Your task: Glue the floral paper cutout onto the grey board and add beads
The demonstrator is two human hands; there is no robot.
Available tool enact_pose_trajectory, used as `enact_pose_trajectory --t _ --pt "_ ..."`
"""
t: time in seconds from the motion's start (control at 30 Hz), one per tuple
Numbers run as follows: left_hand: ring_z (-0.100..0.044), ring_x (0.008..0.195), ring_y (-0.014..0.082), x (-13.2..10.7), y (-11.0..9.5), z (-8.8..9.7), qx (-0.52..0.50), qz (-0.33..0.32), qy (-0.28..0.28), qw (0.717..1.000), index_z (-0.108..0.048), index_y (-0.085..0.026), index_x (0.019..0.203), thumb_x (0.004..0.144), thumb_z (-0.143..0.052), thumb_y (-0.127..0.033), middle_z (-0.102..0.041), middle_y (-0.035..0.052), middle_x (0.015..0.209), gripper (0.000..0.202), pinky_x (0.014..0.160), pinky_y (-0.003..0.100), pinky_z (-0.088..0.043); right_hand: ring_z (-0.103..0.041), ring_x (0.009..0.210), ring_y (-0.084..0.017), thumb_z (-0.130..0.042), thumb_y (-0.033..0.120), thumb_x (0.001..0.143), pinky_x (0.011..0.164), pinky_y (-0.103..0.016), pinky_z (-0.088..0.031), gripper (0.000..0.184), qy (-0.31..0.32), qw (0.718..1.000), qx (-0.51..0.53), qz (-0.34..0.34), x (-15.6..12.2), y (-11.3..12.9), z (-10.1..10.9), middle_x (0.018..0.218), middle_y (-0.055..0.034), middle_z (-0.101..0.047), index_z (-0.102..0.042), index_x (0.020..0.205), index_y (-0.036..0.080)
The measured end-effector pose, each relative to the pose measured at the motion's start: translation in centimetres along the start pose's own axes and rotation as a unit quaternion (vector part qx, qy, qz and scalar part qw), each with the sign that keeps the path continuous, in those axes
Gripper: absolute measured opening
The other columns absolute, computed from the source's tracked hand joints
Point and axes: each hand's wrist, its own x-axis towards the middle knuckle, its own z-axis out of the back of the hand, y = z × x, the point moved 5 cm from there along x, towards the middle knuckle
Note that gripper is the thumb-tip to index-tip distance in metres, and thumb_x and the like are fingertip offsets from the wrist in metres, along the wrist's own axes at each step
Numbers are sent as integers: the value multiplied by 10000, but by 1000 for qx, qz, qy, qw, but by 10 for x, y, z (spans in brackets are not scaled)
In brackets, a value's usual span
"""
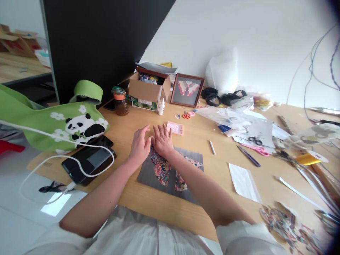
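A grey card [148, 173] lies on the wooden table [207, 166] in front of me, with floral patterned paper shapes [161, 169] on it. My right hand [162, 141] lies flat on the card's far edge, fingers stretched out over the floral paper. My left hand [139, 145] rests beside it at the card's far left corner, fingers extended and touching the right hand. Neither hand holds anything. A small pink pad [175, 128] sits just beyond my fingertips.
A green panda bag [66, 124], phones [89, 159] and a white cable [53, 157] lie at left. A cardboard box [147, 92], brown bottle [120, 102], glue bottle [161, 107] and framed picture [187, 90] stand behind. Papers, scissors [256, 147], a pen [248, 156] and paper scraps [287, 223] crowd the right.
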Motion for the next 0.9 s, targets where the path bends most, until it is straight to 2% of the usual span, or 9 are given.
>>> enact_pose_trajectory --t 0.13,0.3,0.37,0.47,0.53,0.6,0.73,0.83,0.9 --pt "-557 1170 251 0 -1 0 -5 -2 -4 1000 -426 -190 1358 921 -459 -154 -615 118 1188 439 1051 471 -450 -156 1496 -326 -304 389 1041 1193 -587 -52 550 -22 999 -7 37 -9 9 9 1571 -136 -354 -345 1533 149" --pt "-567 1150 251 -1 0 -2 -2 -3 -3 1000 -428 -181 1358 900 -463 -133 -620 121 1187 462 1039 468 -460 -193 1486 -336 -296 399 1042 1186 -602 -90 552 23 999 1 25 -21 13 -6 1554 -154 -377 -367 1521 133" --pt "-569 1150 253 -2 2 -3 1 -4 1 1000 -424 -184 1362 906 -464 -145 -620 122 1188 459 1041 473 -459 -176 1491 -335 -291 392 1045 1189 -603 -82 544 30 999 10 30 -18 12 -4 1563 -134 -370 -362 1525 145" --pt "-569 1145 257 -2 3 -5 5 -6 -2 1000 -426 -189 1363 911 -465 -156 -621 121 1180 455 1040 478 -455 -210 1480 -314 -279 397 1051 1192 -562 -156 539 24 999 39 9 -8 2 14 1558 -114 -382 -358 1525 152" --pt "-565 1144 258 -2 2 -4 2 -10 -5 1000 -425 -187 1365 905 -465 -146 -620 121 1178 464 1037 476 -453 -228 1473 -295 -271 408 1053 1185 -530 -205 545 -8 999 49 -19 -4 -10 30 1553 -117 -385 -345 1528 150" --pt "-561 1140 257 -1 1 -4 -4 -16 -2 1000 -423 -179 1368 901 -464 -133 -619 123 1179 471 1033 472 -453 -211 1478 -295 -277 417 1052 1189 -527 -189 558 -36 998 36 -24 -7 -20 39 1556 -130 -373 -325 1535 141" --pt "-560 1127 256 -1 -1 -5 -4 -25 12 1000 -422 -175 1373 909 -462 -131 -619 125 1179 468 1019 465 -458 -166 1493 -326 -313 440 1044 1196 -568 -103 575 -8 1000 -3 11 -27 -26 20 1567 -145 -354 -335 1537 145" --pt "-559 1134 258 -2 0 -6 2 -26 19 999 -416 -182 1383 906 -464 -134 -615 125 1185 482 1025 469 -452 -156 1498 -340 -334 452 1039 1192 -588 -85 576 3 1000 -13 2 -38 -26 2 1567 -152 -354 -348 1535 160" --pt "-561 1133 259 -2 2 -6 4 -25 21 999 -417 -180 1384 904 -465 -133 -615 125 1183 485 1023 467 -455 -143 1500 -347 -341 452 1038 1189 -600 -82 581 10 1000 -7 -2 -36 -26 -1 1571 -145 -350 -335 1542 163"
